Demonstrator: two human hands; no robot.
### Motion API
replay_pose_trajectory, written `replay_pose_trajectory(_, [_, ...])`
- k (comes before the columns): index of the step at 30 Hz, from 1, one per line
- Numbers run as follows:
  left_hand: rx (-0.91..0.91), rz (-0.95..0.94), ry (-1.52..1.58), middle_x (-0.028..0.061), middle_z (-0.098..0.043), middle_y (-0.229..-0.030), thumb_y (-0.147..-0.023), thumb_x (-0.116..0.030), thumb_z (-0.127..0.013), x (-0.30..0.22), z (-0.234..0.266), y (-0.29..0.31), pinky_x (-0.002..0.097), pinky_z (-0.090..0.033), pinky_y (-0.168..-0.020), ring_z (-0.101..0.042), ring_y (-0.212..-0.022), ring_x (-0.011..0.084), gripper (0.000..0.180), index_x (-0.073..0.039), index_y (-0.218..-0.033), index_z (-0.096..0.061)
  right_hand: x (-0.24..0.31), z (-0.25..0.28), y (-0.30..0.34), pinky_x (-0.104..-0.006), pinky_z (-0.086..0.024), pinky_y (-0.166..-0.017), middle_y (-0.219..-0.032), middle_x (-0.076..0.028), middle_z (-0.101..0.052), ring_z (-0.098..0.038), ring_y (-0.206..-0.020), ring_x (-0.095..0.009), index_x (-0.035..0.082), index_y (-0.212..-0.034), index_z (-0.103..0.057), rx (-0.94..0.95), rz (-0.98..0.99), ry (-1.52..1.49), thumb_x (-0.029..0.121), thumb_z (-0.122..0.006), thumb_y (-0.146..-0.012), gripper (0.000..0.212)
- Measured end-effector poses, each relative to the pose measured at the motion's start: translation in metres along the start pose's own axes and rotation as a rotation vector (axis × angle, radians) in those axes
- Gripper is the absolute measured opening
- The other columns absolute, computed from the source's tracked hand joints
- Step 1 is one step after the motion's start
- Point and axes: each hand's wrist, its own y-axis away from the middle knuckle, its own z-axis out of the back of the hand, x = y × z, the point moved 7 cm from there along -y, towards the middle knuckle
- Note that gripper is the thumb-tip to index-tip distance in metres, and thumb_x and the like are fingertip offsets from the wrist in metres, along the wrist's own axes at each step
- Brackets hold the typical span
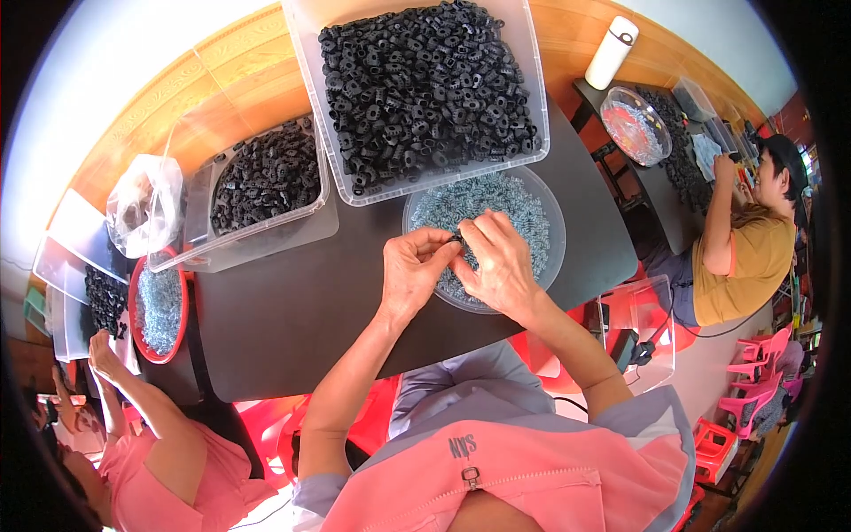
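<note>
While a co-worker's hand (99, 348) reaches toward a red bowl (158, 310) at nine o'clock, the person's left hand (412, 270) and right hand (498, 262) meet at centre, fingertips of both pinching one small black plastic part (456, 238). Beneath them sits a clear round bowl of small metal springs (523, 208). At twelve o'clock lies a clear bin of black parts (425, 89).

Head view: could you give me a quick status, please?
Left hand and right hand together, fingers pinching a small black part. Over the clear bowl of springs. Nothing blocking.
</note>
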Motion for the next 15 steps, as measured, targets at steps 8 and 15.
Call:
replay_pose_trajectory(8, [0.005, 0.01, -0.033, 0.0057, -0.066, -0.07, -0.079, -0.003, -0.066, 0.0019, 0.0023, -0.0013, 0.0202, -0.045, -0.056, -0.059, -0.064, 0.0059, 0.009, 0.006, -0.083, -0.065, 0.0014, 0.0007, -0.0055, -0.0338, -0.046, -0.057, -0.072, -0.007, -0.048, -0.049, -0.069, -0.023, 0.002, -0.075, -0.055, 0.037, 0.045, -0.001, 0.009, -0.071, -0.057, 0.024])
replay_pose_trajectory(15, [0.013, 0.019, -0.092, 0.0059, -0.066, -0.069, -0.08, -0.003, -0.065, 0.0022, 0.0021, -0.0007, 0.0204, -0.045, -0.056, -0.059, -0.063, 0.0063, 0.01, 0.006, -0.084, -0.065, 0.0035, -0.0048, -0.0018, -0.0331, -0.047, -0.055, -0.072, -0.007, -0.048, -0.05, -0.068, -0.023, 0.002, -0.073, -0.055, 0.063, 0.104, -0.026, 0.009, -0.07, -0.058, 0.023])
